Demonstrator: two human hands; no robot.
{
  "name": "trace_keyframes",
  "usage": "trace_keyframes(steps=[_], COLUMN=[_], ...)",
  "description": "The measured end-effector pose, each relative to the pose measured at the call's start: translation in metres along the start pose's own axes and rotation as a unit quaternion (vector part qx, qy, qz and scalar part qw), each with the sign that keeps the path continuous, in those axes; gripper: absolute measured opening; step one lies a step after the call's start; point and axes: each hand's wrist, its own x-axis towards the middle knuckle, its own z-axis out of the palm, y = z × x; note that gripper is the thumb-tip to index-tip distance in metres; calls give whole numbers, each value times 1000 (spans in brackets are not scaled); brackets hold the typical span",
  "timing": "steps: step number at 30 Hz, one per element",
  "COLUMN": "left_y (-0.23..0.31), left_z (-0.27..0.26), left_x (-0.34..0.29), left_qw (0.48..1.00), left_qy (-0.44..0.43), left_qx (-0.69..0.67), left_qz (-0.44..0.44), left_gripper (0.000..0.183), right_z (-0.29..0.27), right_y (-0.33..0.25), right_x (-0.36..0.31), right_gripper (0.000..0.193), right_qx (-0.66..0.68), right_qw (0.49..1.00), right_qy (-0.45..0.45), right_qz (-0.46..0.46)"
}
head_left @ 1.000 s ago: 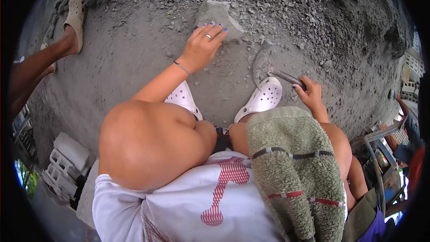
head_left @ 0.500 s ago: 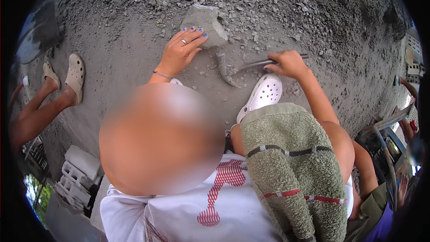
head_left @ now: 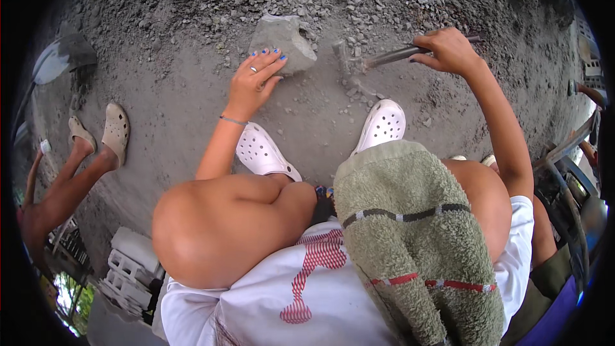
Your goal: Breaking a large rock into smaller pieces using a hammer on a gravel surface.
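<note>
Green towel [head_left: 413,234], grey hollow blocks [head_left: 130,274]

two bare hands [head_left: 252,86], one large angular grey stone [head_left: 288,41], one dark-handled metal hammer-like tool [head_left: 387,57], two white perforated clogs [head_left: 261,147], one striped green terry towel [head_left: 400,192]; far left, two beige perforated clogs [head_left: 116,129].

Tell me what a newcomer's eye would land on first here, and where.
Probably the thick green towel with dark and red stripes, which fills the picture just below and right of centre. Then the action above: the right hand grips the handle of a hammer-like tool, its head blurred, while the blue-nailed left hand lies against a large grey stone at upper centre-left. White clogs show below them.
</note>
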Motion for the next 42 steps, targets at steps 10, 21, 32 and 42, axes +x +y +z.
trace_keyframes(steps=[10,21,32,42], left_y=[1,0,5,5], left_z=[2,0,4,2], left_x=[5,-1,0,7], left_qw=[1000,1000,1000,1000], left_qy=[-2,-3,-8,-1], left_qx=[-10,-2,-10,4], left_qz=[9,-5,-1,4], left_gripper=[36,35,36,37], right_z=[-2,-14,97,93], right_y=[33,-10,-52,-71], right_x=[34,-28,-34,-30], right_gripper=[26,26,29,27], right_qx=[-84,85,342,322], right_qw=[995,931,860,849], right_qy=[50,332,91,243], right_qz=[-30,126,368,342])
